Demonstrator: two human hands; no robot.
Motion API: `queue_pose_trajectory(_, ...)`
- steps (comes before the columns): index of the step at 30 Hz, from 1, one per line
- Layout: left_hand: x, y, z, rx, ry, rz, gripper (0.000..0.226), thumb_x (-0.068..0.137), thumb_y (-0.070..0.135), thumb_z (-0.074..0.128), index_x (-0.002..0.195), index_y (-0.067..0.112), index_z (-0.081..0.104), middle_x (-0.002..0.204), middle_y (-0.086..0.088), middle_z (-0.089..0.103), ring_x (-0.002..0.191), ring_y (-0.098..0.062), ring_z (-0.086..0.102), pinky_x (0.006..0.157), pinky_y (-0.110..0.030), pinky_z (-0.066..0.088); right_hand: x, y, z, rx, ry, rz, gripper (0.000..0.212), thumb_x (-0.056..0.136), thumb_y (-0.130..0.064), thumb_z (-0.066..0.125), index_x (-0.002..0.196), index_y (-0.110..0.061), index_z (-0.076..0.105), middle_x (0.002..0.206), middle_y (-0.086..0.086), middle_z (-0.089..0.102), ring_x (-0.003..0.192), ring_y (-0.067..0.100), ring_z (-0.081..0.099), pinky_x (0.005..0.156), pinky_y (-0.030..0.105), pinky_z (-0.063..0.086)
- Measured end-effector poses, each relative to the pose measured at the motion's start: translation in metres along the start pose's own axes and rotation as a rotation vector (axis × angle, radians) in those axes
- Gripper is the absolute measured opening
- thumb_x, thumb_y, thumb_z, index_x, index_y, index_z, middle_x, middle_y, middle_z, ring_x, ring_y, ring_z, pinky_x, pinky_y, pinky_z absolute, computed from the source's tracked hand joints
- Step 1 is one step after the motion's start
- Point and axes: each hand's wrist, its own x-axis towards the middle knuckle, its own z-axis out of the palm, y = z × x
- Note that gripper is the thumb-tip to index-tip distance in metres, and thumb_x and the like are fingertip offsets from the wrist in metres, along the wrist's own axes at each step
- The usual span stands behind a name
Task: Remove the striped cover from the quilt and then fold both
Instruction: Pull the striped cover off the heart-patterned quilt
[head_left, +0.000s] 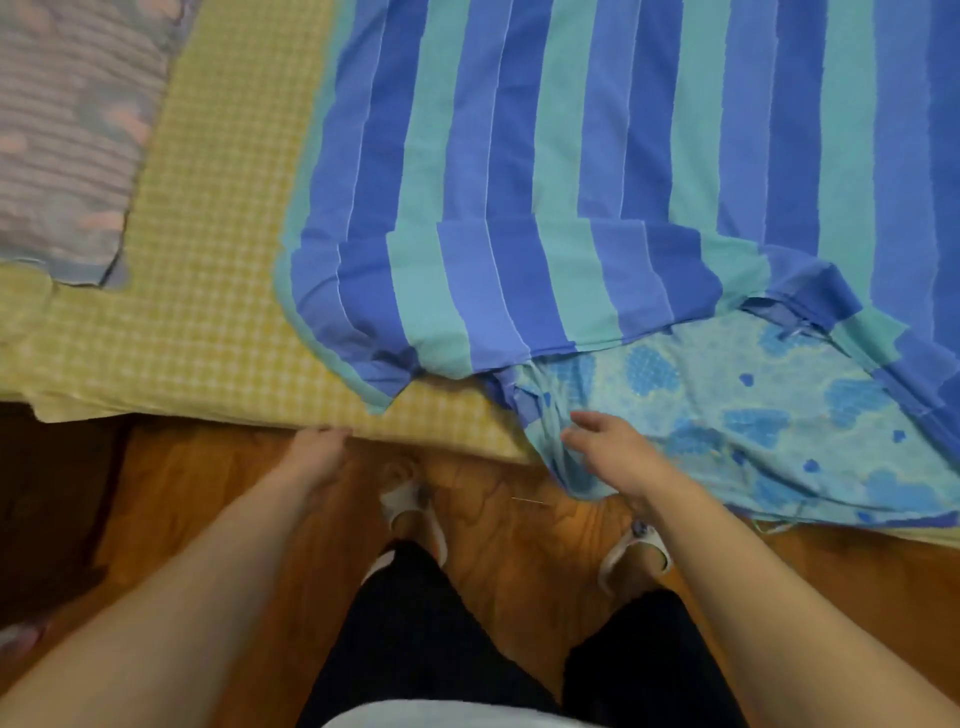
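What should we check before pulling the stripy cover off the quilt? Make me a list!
1. Cover open at the near edge: ok, the quilt pokes out of it.
2. Right hand has a grip on the quilt: not ok, its fingers are loose and only rest on it.
3. Left hand holds the cover: not ok, it is at the edge of the yellow sheet, apart from the cover.
4. Cover lies flat on the bed: ok, mostly spread out.
5. Quilt tied inside the cover: cannot tell, the inside is hidden.
6. Pillow out of the way: ok, it lies apart from the cover.
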Motion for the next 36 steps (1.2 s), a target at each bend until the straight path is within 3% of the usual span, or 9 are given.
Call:
queue_pose_trajectory(5,0.093,0.069,0.009,-0.223,-0.136,0.034,0.022,0.083,0.04,0.066,0.091,0.021,0.059,0.079,0.001,0.056,0.062,-0.013,0.049,0.05,-0.024,0.036,0.05,-0.033,0.061,0.111,0.33,-0.124,0.081,0.081,-0.019,0.075,0.15,-0.026,0.033,0.128,-0.005,0.05,0.112,0.013,0.057,0.091,0.029,0.047)
queue_pose_trajectory(7,0.108,0.076,0.022,-0.401,-0.197,0.022,0.025,0.092,0.033,0.063,0.111,0.017,0.063,0.103,-0.003,0.069,0.085,-0.018,0.065,0.063,-0.023,0.052,0.069,-0.034,0.07,-0.092,0.395,-0.245,0.065,0.068,-0.031,0.075,0.128,-0.039,0.051,0.115,-0.004,0.065,0.101,0.02,0.065,0.085,0.04,0.055)
queue_pose_trajectory(10,0.104,0.07,0.001,-0.503,-0.248,-0.031,0.027,0.08,0.029,0.067,0.101,0.013,0.065,0.095,-0.008,0.07,0.093,-0.032,0.069,0.072,-0.03,0.059,0.076,-0.037,0.091,-0.264,0.423,-0.196,0.018,0.074,-0.034,0.061,0.083,-0.019,0.056,0.077,0.006,0.064,0.079,0.028,0.062,0.068,0.036,0.047)
queue_pose_trajectory(14,0.079,0.045,-0.112,0.156,0.249,0.276,0.018,0.081,0.021,0.062,0.094,0.011,0.068,0.09,-0.012,0.061,0.085,-0.031,0.056,0.07,-0.032,0.038,0.028,-0.03,0.126,-0.397,0.714,-0.588,0.014,0.079,-0.014,0.052,0.076,-0.009,0.065,0.085,0.012,0.064,0.085,0.031,0.055,0.071,0.034,0.036)
queue_pose_trajectory(16,0.066,0.037,-0.172,0.392,0.365,0.373,0.022,0.087,0.022,0.058,0.102,0.007,0.065,0.099,-0.02,0.065,0.091,-0.038,0.059,0.073,-0.036,0.039,0.001,-0.024,0.167,-0.561,0.466,-0.753,0.017,0.085,-0.016,0.051,0.086,-0.01,0.067,0.092,0.008,0.064,0.09,0.026,0.054,0.076,0.035,0.042)
queue_pose_trajectory(20,0.1,0.043,-0.205,0.79,0.283,0.324,0.03,0.093,0.03,0.057,0.114,0.01,0.048,0.118,-0.025,0.06,0.11,-0.045,0.058,0.088,-0.046,0.046,-0.01,0.012,0.227,-0.854,0.086,-0.449,0.013,0.085,-0.016,0.057,0.076,-0.024,0.063,0.085,0.0,0.066,0.088,0.03,0.064,0.074,0.038,0.049)
queue_pose_trajectory(24,0.121,0.039,-0.174,1.08,0.307,0.395,0.054,0.092,0.02,0.055,0.14,0.019,0.032,0.136,-0.021,0.04,0.117,-0.043,0.05,0.098,-0.052,0.044,-0.007,0.03,0.23,-0.391,0.197,0.088,0.027,0.093,-0.01,0.055,0.115,-0.016,0.069,0.115,0.005,0.07,0.112,0.024,0.063,0.09,0.026,0.045)
queue_pose_trajectory(30,0.082,-0.01,-0.079,1.182,0.041,0.944,0.074,0.083,0.021,0.064,0.151,0.025,0.035,0.149,-0.017,0.034,0.129,-0.039,0.036,0.101,-0.05,0.04,-0.01,0.057,0.164,-0.311,0.268,0.221,0.033,0.094,-0.016,0.056,0.126,-0.015,0.062,0.123,0.003,0.065,0.114,0.023,0.06,0.093,0.028,0.046)
queue_pose_trajectory(36,0.04,-0.041,-0.016,1.444,-0.294,1.155,0.085,0.078,0.03,0.068,0.154,0.03,0.028,0.155,-0.01,0.028,0.138,-0.033,0.031,0.11,-0.041,0.034,-0.025,0.089,0.079,-0.074,0.482,0.399,0.021,0.088,-0.013,0.057,0.107,-0.016,0.066,0.099,0.01,0.069,0.089,0.03,0.066,0.074,0.039,0.052)
